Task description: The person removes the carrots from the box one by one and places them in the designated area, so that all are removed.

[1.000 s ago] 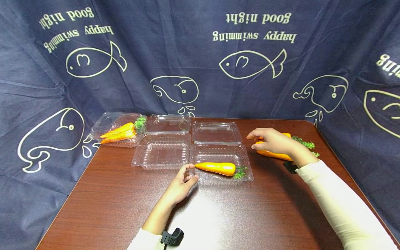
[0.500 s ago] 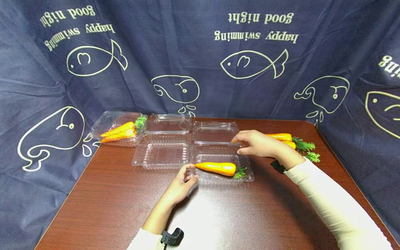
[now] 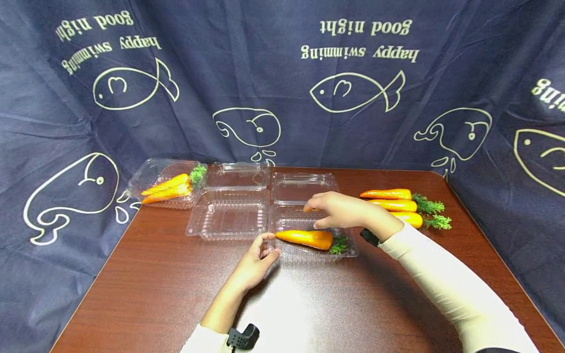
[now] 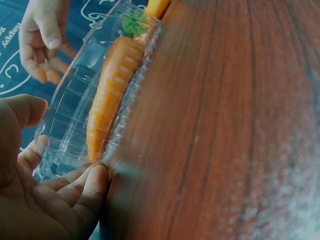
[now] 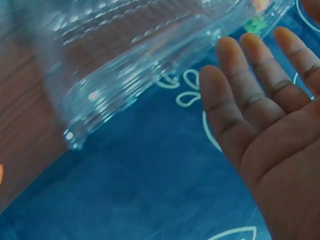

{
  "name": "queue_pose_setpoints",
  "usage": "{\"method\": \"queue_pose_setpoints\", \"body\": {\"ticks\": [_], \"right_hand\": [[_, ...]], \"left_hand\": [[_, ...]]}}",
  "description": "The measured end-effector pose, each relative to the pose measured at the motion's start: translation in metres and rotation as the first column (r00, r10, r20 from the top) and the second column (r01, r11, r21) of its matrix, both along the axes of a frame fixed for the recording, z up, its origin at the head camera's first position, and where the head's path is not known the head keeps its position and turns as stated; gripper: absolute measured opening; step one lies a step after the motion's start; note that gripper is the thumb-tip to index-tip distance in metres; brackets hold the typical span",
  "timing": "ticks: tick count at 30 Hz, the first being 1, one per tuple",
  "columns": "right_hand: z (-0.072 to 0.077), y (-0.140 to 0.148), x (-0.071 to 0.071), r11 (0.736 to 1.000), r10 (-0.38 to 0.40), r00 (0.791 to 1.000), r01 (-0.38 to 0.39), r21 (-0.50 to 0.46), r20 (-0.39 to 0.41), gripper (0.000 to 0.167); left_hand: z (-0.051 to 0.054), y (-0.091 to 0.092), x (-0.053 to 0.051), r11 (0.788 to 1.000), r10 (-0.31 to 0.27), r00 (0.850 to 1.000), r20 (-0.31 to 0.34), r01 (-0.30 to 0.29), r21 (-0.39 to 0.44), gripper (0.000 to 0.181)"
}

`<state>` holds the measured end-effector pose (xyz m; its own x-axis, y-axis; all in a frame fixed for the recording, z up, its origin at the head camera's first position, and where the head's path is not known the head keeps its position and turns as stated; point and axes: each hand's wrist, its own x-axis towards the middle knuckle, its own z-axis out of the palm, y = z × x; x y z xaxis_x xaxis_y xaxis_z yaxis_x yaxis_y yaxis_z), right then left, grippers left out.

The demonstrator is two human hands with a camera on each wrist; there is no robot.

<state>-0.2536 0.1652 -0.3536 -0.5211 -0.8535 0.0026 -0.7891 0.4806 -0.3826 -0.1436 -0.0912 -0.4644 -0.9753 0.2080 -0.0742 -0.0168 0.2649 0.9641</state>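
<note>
1. We judge the step in hand to be arranging a carrot (image 3: 304,239) in the right-hand clear container (image 3: 289,255). In the head view it lies at the centre of the frame, narrow tip to the left, leafy end to the right.
2. We see the left hand (image 3: 257,262), just below centre, gripping that container's near left corner, its fingers bent about the edge beside the carrot's tip.
3. We find the right hand (image 3: 342,210) grasping nothing: it hovers above the carrot, right of centre, fingers loosely bent and apart.
4. As we read it, the next move calls for a steady left grip and a light right touch to settle the carrot without tipping the thin plastic.
5. At the right of the frame we have three more carrots (image 3: 393,205); left of centre, another open container (image 3: 229,218); further left, a clear box (image 3: 150,171) with carrots inside.
6. The surface is a glossy reddish-brown table (image 3: 176,279), with bright glare at lower centre.
7. Behind it, we face dark blue cloth (image 3: 282,73) filling the upper frame, printed with pale fish, whales and upside-down lettering.
</note>
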Motion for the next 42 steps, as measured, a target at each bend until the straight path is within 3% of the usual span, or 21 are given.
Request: {"method": "queue_pose_setpoints", "body": {"ticks": [7, 13, 18, 25, 32, 35, 38, 42], "right_hand": [[-0.007, -0.022, -0.004, 0.996, 0.039, 0.998, -0.043, 0.073, 0.053, 0.038], [-0.017, -0.033, -0.011, 0.983, -0.003, 0.993, -0.019, 0.185, 0.118, 0.04], [-0.025, -0.038, -0.018, 0.968, -0.06, 0.979, 0.009, 0.249, 0.197, 0.041], [-0.034, -0.045, -0.024, 0.938, -0.132, 0.96, 0.04, 0.346, 0.247, 0.043], [-0.041, -0.05, -0.024, 0.934, -0.089, 0.962, -0.01, 0.358, 0.258, 0.04], [-0.043, -0.051, -0.024, 0.932, -0.089, 0.961, -0.012, 0.363, 0.261, 0.039], [-0.044, -0.051, -0.023, 0.93, -0.104, 0.957, -0.003, 0.369, 0.27, 0.038], [-0.047, -0.051, -0.023, 0.929, -0.105, 0.962, 0.004, 0.371, 0.254, 0.035]], "left_hand": [[-0.003, 0.0, -0.001, 0.999, -0.015, 1.0, 0.001, 0.015, 0.038, 0.044], [-0.005, 0.001, -0.002, 0.999, -0.017, 1.0, 0.01, 0.017, 0.039, 0.043], [-0.004, 0.001, -0.001, 0.999, -0.009, 1.0, 0.019, 0.009, 0.037, 0.044], [-0.002, 0.001, 0.0, 1.0, 0.005, 1.0, 0.009, -0.005, 0.021, 0.046], [-0.003, 0.001, 0.0, 0.999, 0.016, 1.0, 0.008, -0.016, 0.029, 0.045], [-0.001, 0.001, 0.0, 0.999, 0.02, 0.999, 0.025, -0.021, 0.028, 0.046], [0.015, 0.003, 0.007, 1.0, 0.024, 0.999, 0.035, -0.025, 0.014, 0.045], [0.017, 0.005, 0.007, 0.999, 0.035, 0.999, 0.039, -0.035, -0.004, 0.044]]}}
